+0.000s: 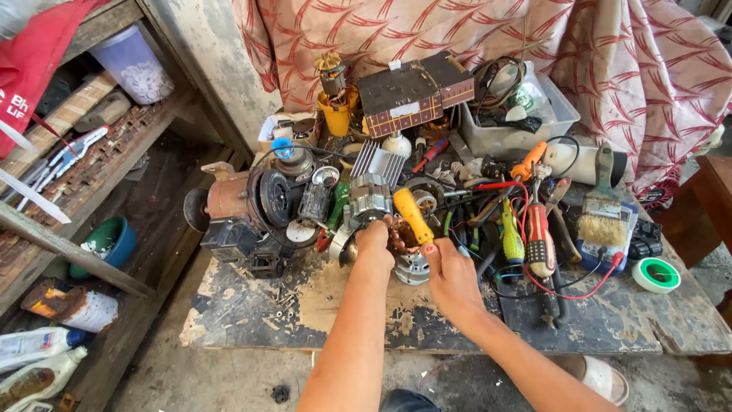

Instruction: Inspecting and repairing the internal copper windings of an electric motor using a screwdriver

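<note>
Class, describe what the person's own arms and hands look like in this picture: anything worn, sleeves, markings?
Both forearms are bare, with no sleeves, gloves, watch or rings in view. The left hand shows no markings. The right hand has a red-painted thumbnail.

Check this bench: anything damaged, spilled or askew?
Yes. The tabletop is worn, its dark coating peeled to bare patches, with loose screws scattered near the left hand. The right hand holds a yellow-handled screwdriver amid heaped tools.

Motor winding [402,238] mostly hidden behind left hand [374,238], red cloth [34,69] cut off at left edge
</note>
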